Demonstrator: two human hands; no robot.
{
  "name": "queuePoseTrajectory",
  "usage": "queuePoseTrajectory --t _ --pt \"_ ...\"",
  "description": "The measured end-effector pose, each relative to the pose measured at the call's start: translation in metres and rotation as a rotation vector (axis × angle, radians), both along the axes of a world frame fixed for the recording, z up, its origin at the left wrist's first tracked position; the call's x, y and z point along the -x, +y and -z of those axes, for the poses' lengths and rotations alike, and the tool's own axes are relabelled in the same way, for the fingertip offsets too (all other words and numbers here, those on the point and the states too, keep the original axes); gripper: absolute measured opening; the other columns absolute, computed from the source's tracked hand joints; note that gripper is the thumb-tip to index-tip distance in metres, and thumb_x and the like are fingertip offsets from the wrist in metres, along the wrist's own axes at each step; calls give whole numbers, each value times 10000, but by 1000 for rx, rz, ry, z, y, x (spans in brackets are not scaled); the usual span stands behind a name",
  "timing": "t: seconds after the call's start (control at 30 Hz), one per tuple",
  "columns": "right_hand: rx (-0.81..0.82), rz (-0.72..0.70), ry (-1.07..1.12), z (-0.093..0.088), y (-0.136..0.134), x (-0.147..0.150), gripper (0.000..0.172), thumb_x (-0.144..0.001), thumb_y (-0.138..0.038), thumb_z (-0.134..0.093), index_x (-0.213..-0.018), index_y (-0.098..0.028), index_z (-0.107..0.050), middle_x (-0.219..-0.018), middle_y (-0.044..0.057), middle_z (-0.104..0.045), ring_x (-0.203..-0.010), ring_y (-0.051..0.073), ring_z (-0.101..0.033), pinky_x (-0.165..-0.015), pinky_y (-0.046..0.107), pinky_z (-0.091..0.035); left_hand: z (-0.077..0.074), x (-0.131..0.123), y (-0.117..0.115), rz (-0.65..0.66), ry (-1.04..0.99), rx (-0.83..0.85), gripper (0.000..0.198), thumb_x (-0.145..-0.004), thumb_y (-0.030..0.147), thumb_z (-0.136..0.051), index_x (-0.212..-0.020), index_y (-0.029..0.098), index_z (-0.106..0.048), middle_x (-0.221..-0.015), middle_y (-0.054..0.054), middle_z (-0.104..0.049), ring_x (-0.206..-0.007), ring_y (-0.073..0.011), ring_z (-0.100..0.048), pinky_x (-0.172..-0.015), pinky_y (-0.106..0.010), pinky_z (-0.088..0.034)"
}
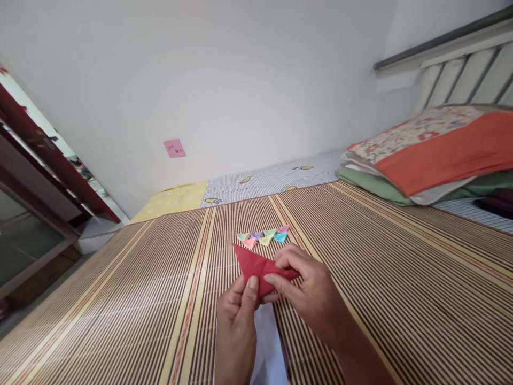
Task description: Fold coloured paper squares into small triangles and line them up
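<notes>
A red paper [253, 264] folded into a triangle is held up between both hands over the striped mat. My left hand [239, 321] grips its lower left part, thumb on the front face. At its right corner, my right hand [306, 280] pinches the paper between thumb and fingers. Just beyond the red paper, several small pastel folded triangles [265, 240] lie in two rows on the mat. Under my hands and partly hidden by them is a whitish sheet [269, 342].
The striped bamboo mat [132, 299] spreads over the bed. Folded bedding [436, 155] is stacked at the right, below a white slatted headboard [468, 75]. A patterned sheet [264, 182] runs along the white wall, which bears a pink note [175, 148]. A dark red door frame [60, 155] stands left.
</notes>
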State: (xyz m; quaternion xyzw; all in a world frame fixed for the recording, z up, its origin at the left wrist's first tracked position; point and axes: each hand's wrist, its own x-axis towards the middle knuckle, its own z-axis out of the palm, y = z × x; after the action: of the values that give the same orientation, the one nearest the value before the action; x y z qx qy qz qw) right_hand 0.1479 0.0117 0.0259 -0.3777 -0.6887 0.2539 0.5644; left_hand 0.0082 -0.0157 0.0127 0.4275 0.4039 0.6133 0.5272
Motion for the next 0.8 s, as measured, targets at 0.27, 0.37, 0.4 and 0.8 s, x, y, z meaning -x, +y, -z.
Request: queuePoseTrajectory --t 0.27,0.37,0.4,0.8 --pt "85 26 55 -6 -5 -1 198 -888 -174 -623 -721 -211 -525 -719 -33 -537 -676 151 -509 -639 300 -400 3 0 3 10 -81 53 248 -884 318 -748 -1083 173 -778 -1073 -92 -795 -744 -173 -746 -706 -278 -597" --pt "92 37 83 -8 -6 0 200 -890 -187 -613 -713 -212 -525 -690 -40 -537 -641 143 -498 -613 290 -397 1 -3 3 -17 -144 68 217 -842 322 -789 -984 157 -790 -993 -91 -805 -710 -173 -745 -687 -272 -600" --pt "88 39 88 -8 -7 0 205 -894 -186 -606 -709 -212 -521 -687 -41 -537 -636 141 -496 -609 287 -397 1 -4 3 -24 -166 74 215 -825 325 -805 -951 152 -791 -955 -90 -807 -695 -174 -744 -679 -271 -601" --pt "87 35 120 -7 -7 1 165 -864 -151 -610 -724 -209 -546 -731 -23 -598 -666 144 -558 -623 279 -442 -2 -6 0 -55 -91 24 225 -822 356 -798 -922 154 -788 -749 -57 -770 -634 -164 -696 -633 -257 -568"
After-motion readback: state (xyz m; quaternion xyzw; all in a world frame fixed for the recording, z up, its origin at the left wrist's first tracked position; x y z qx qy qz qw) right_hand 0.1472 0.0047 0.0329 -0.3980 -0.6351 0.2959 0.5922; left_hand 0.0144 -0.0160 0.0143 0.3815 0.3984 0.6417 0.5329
